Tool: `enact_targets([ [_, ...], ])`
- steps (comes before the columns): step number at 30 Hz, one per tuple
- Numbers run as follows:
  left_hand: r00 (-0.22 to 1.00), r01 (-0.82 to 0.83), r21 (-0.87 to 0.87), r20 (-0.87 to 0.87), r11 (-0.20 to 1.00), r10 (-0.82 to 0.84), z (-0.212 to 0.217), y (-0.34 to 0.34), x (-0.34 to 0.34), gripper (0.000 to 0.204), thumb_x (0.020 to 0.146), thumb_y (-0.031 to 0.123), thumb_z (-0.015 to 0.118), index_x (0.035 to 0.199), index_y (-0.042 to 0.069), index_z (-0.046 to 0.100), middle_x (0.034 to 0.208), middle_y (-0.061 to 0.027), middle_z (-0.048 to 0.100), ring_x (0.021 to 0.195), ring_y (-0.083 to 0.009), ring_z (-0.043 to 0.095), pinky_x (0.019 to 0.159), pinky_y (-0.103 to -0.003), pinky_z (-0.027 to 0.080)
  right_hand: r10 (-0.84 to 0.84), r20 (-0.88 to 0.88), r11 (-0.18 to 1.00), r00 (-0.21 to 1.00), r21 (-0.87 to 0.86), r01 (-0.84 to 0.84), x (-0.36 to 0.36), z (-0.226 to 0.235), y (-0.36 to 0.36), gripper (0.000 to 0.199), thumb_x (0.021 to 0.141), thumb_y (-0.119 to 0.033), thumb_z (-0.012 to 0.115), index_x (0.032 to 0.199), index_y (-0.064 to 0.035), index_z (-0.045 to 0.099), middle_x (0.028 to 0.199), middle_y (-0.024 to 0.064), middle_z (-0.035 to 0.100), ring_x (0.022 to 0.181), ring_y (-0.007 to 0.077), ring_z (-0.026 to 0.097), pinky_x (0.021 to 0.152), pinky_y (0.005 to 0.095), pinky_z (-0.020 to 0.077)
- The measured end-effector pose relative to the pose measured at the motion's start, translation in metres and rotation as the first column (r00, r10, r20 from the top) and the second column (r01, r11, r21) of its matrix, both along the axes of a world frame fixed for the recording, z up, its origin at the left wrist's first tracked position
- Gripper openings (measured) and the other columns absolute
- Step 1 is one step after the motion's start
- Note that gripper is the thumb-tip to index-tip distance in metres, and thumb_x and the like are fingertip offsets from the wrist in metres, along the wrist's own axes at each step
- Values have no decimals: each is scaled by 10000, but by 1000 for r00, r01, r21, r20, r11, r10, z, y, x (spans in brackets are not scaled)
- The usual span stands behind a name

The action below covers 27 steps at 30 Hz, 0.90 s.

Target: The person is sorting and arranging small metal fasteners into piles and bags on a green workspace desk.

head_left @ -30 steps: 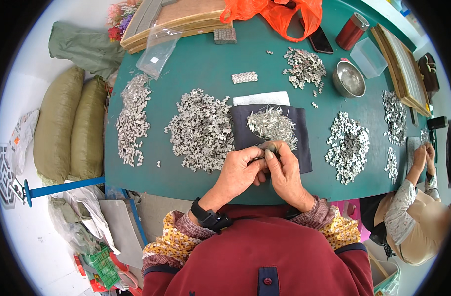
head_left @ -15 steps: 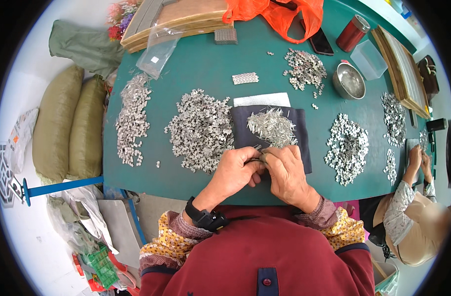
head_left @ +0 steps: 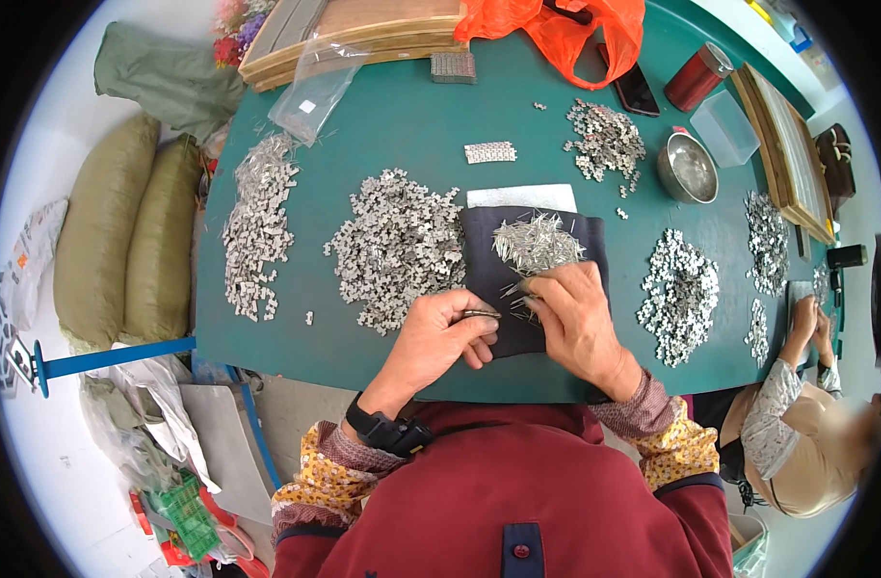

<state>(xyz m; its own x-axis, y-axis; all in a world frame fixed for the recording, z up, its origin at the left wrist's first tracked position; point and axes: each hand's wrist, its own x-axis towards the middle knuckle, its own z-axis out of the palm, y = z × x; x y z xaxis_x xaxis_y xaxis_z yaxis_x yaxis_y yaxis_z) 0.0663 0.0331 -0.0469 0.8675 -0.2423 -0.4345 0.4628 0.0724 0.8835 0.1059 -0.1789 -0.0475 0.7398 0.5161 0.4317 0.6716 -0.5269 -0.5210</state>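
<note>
My left hand (head_left: 433,335) is closed on a short strip of small metal links (head_left: 481,313), held between thumb and fingers. My right hand (head_left: 577,316) is closed in a pinch at the near edge of a heap of thin metal pins (head_left: 537,243). A few pins show by its fingertips; whether it grips one is too small to tell. The heap rests on a folded dark cloth (head_left: 592,284), with a white cloth (head_left: 522,198) showing behind it. Just left of the cloth lies a large heap of small grey metal links (head_left: 397,246).
More heaps of metal links (head_left: 679,299) lie to the right and at the far left. A joined link block (head_left: 490,152), metal bowl (head_left: 689,169), red flask (head_left: 698,77), phone (head_left: 637,91), orange bag (head_left: 590,39) and wooden frames (head_left: 363,48) stand farther back. At right, another person's hands (head_left: 808,323) work.
My hands have parted. The right hand has moved from the metal strip to the pins' near edge, while my left hand has shifted slightly left, still holding the strip.
</note>
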Motion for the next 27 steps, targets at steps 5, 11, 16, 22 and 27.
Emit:
enact_targets([
  [5,997,-71,-26,-36,997,70,-10,14,-13,123,933,52,630,961,-63,663,787,-140,686,629,-190,695,521,-271,568,121,44,982,992,-150,-113,20,-4,12,131,757,-27,669,873,-68,624,794,56,534,792,238,537,765,383,371],
  [11,996,-81,-52,-52,995,79,-12,23,-18,120,930,42,632,973,-66,664,785,-135,685,634,-185,694,526,-267,566,205,85,915,975,-369,-161,26,-7,24,157,711,-3,626,854,-61,600,859,77,527,843,250,524,757,391,369],
  [16,996,-85,-62,-38,994,83,-15,26,-19,112,926,35,633,973,-60,668,784,-128,685,637,-178,691,530,-265,565,130,44,945,990,-309,-110,26,-8,25,147,748,4,616,879,-44,572,879,100,530,856,275,526,763,406,378],
  [22,999,-42,-29,7,999,42,-14,21,-18,97,922,25,636,967,-53,670,775,-106,681,631,-157,678,532,-260,554,157,-161,981,975,-93,-173,22,9,22,250,754,76,580,990,-7,597,894,135,526,856,322,526,765,417,434],
  [27,999,27,40,29,999,-28,-6,8,-13,89,923,14,631,960,-55,672,772,-86,681,626,-131,663,540,-251,547,293,-233,953,927,-4,-302,10,25,25,379,694,111,589,1056,2,606,910,142,548,880,337,526,791,413,465],
])
